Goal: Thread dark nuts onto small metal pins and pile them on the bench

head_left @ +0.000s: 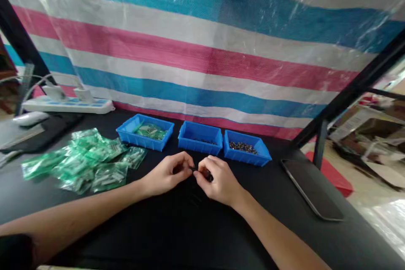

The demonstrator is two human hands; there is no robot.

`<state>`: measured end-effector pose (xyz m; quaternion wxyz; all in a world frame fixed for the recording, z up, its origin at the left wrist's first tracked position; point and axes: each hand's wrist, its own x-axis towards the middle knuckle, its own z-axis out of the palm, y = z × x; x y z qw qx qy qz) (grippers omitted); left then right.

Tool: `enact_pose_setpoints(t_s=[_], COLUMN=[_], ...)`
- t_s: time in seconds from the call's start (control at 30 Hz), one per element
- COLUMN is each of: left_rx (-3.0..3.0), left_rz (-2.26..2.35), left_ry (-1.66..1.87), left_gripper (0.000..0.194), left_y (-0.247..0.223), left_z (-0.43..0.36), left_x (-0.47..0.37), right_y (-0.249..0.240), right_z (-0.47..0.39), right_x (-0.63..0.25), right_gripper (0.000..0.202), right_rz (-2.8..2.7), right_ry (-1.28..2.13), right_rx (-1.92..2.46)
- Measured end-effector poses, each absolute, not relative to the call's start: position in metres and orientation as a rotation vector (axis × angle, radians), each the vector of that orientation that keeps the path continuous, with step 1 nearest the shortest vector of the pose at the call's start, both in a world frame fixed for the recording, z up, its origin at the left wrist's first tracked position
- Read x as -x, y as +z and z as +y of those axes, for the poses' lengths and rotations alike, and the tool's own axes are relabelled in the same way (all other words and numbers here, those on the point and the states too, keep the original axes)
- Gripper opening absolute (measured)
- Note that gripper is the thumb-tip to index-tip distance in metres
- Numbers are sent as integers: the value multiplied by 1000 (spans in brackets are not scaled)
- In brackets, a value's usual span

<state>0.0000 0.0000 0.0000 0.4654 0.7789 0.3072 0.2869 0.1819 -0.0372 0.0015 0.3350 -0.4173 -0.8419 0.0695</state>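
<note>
Over the middle of the black table, my left hand (169, 174) and my right hand (218, 179) meet at the fingertips. Between them is a small dark part (193, 169), pinched by both hands. More small dark pieces (209, 176) show inside the curled fingers of my right hand. Just beyond the hands stand a blue tray (200, 147) with a few dark bits at its bottom and another blue tray (248, 159) with many small metallic pieces (243, 147). Farther left, a third blue tray (141, 139) holds greenish plastic bags (152, 130).
Green-tinted clear bags (85, 158) lie piled on the left. Behind them are a power strip (68, 104) and a white mouse (31, 118). A phone (311, 189) lies on the right. Striped sheeting (196, 55) hangs behind, between black frame bars (351, 88).
</note>
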Motion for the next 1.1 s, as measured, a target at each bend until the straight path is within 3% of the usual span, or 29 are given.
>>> enact_pose_setpoints(t_s=[0.27, 1.1], left_rx=[-1946, -1917], left_rz=[863, 727], left_ry=[632, 691], left_gripper=[33, 20], left_y=[5, 0], left_z=[-1, -2], left_x=[-2, 0], right_y=[7, 7], right_z=[-37, -37], right_x=[-181, -182], right_gripper=[14, 9], right_rz=[-2184, -2207], right_ry=[121, 162], right_rx=[1081, 1085])
